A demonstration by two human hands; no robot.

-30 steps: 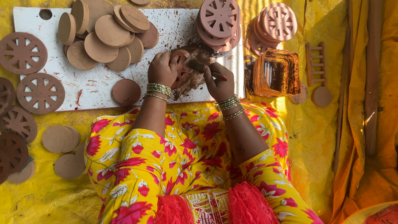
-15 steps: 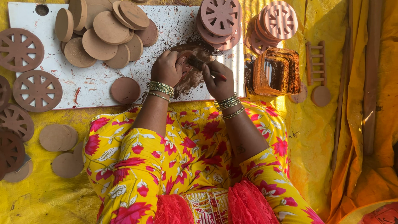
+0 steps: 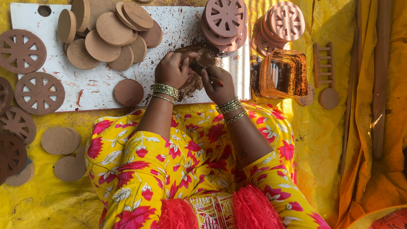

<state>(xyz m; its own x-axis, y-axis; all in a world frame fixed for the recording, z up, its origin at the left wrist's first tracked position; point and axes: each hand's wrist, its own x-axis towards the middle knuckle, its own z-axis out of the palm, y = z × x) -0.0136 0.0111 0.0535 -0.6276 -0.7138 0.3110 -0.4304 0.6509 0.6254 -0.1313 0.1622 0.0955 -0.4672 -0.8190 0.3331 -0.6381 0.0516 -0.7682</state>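
Seen from above, a person in a yellow floral dress [image 3: 178, 165] works wet clay on a smeared white board [image 3: 101, 85] laid over yellow sheeting [image 3: 51, 203]. The left hand [image 3: 171, 70] presses down on a brown clay piece [image 3: 199, 53], most of it hidden beneath fingers and mud, so its shape cannot be made out. The right hand [image 3: 218, 82], just beside, is closed around a small dark tool [image 3: 197, 67] whose tip meets the clay; its form is hard to read. Plain clay discs [image 3: 106, 34] are heaped at the board's far end, with one single disc [image 3: 129, 92] near the left wrist. Stacks of spoked clay wheels [image 3: 224, 19] sit beyond the hands; more wheels [image 3: 21, 51] run off the frame's left edge. A stack of square clay frames [image 3: 284, 72] stands to the right.
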